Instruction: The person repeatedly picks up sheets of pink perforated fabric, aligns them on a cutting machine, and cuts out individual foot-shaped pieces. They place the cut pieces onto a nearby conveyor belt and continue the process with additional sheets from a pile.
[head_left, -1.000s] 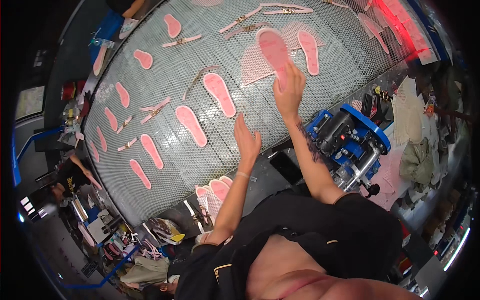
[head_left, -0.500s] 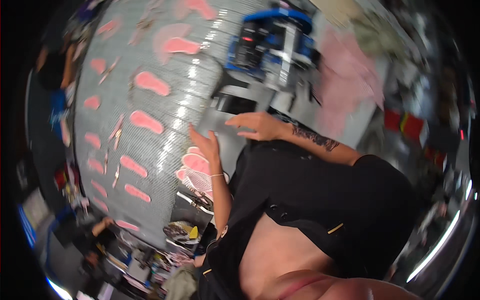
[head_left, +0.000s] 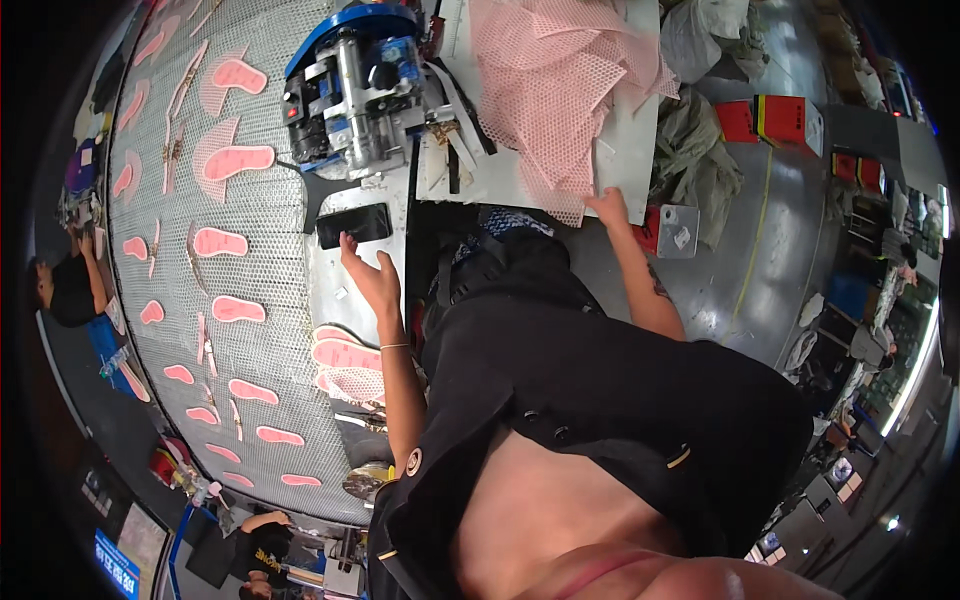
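My left hand is open, fingers apart, over the grey ledge beside the conveyor. Its fingertips are at the lower edge of a black phone; whether they touch it I cannot tell. On the other side, my right hand reaches out with fingers extended to the near edge of a white table. Right beside those fingers lies a pile of pink mesh fabric, one corner hanging over the edge. Contact with the mesh is unclear. A stack of pink insole pieces lies by my left forearm.
Pink insole shapes and scraps lie along a grey mesh conveyor at left. A blue and black machine stands at its far side. Plastic bags and red boxes are at right. Another person is across the conveyor.
My view has swung to the right. My right hand has moved away from my left, out to the pink mesh pile. The left hand remains by the ledge, near the phone.
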